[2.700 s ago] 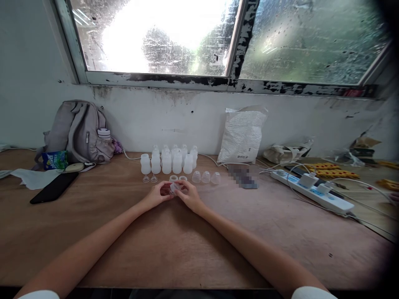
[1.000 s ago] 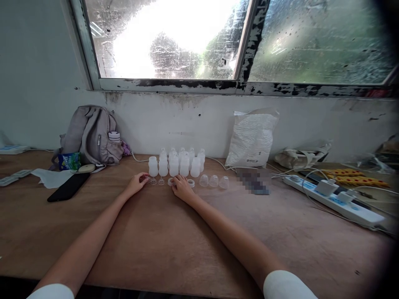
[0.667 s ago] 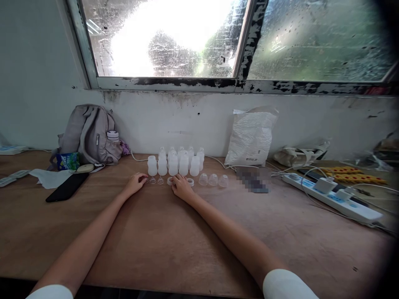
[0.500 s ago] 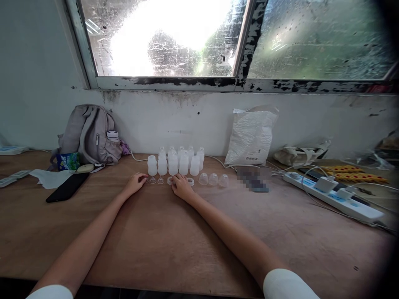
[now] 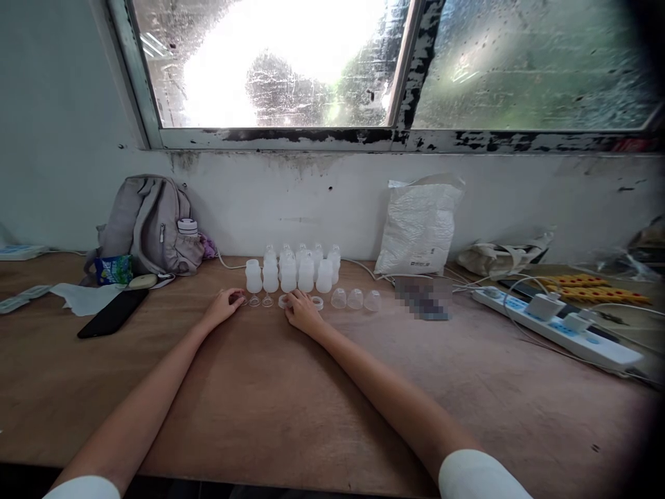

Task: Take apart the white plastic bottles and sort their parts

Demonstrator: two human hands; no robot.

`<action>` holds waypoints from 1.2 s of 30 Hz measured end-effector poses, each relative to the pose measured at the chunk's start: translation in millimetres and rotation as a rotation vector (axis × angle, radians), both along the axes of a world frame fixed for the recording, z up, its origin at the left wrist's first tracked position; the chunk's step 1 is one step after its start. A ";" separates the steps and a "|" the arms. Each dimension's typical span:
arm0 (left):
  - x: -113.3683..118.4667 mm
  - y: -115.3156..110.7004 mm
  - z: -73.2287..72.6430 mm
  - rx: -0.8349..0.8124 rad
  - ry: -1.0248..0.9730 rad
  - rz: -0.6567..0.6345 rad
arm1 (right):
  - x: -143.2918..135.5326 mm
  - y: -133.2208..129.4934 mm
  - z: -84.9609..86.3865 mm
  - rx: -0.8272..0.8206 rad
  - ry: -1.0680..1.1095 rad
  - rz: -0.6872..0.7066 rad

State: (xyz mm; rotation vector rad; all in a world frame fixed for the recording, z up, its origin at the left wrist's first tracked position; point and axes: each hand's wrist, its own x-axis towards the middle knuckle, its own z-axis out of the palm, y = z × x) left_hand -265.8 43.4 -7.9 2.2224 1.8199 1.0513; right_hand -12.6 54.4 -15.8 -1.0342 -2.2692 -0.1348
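Rows of baby bottles stand upright toward the wall; a frosted white bottle (image 5: 254, 277) is at the front left. Some bottles behind have clear domed tops. My left hand (image 5: 223, 308) rests at the left end of the line of small parts, fingertips closed on a clear bottle nipple (image 5: 243, 296). Beside it lie two more nipples (image 5: 267, 301). My right hand (image 5: 302, 312) has its fingers curled down between a white ring (image 5: 282, 301) and another white ring (image 5: 317, 303); what is under them is mostly hidden. To the right sit three clear bottle caps (image 5: 355, 299).
A black phone (image 5: 113, 313), a tissue (image 5: 89, 299) and a grey backpack (image 5: 148, 225) are on the left. On the right are a white plastic bag (image 5: 418, 225), a blurred-out patch (image 5: 423, 299), and a power strip (image 5: 561, 329) with cables. The wooden table (image 5: 260, 402) runs up to the wall.
My left hand has shifted very slightly at the nipple. My right hand stays at the rings, and the bottles and caps have not moved.
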 end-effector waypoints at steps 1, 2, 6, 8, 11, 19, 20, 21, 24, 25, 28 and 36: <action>0.9 -0.9 2.0 0.021 -0.004 0.018 | -0.1 -0.5 0.5 0.004 0.006 0.004; 2.2 -1.3 5.3 0.047 -0.008 0.042 | -0.2 -1.0 1.1 0.008 0.012 0.009; 13.1 8.1 33.6 0.141 -0.030 0.157 | -0.5 -2.9 3.6 0.027 0.035 0.028; 22.9 21.8 54.3 0.150 -0.022 0.178 | -0.2 -3.8 5.1 0.035 0.045 0.036; 40.9 51.3 84.4 0.104 0.026 0.173 | 0.8 -5.5 7.4 0.044 0.061 0.045; 70.3 107.2 110.2 -0.134 0.140 0.269 | 1.8 -8.5 8.9 0.076 0.133 0.080; 71.3 108.3 109.6 -0.151 0.147 0.284 | 1.7 -8.3 9.2 0.076 0.138 0.081; 72.1 108.3 109.5 -0.160 0.152 0.298 | 1.7 -8.1 9.5 0.076 0.145 0.082; 73.0 103.0 115.1 -0.138 0.163 0.332 | 1.9 -8.1 10.3 0.075 0.181 0.083; 72.9 99.9 120.1 -0.116 0.167 0.339 | 2.1 -8.6 10.3 0.075 0.197 0.086; 72.4 86.2 144.9 -0.033 0.177 0.358 | 2.8 -10.8 9.4 0.065 0.261 0.112; 92.9 3.3 212.0 0.325 0.049 0.144 | 13.6 -10.3 64.1 -0.226 0.785 0.208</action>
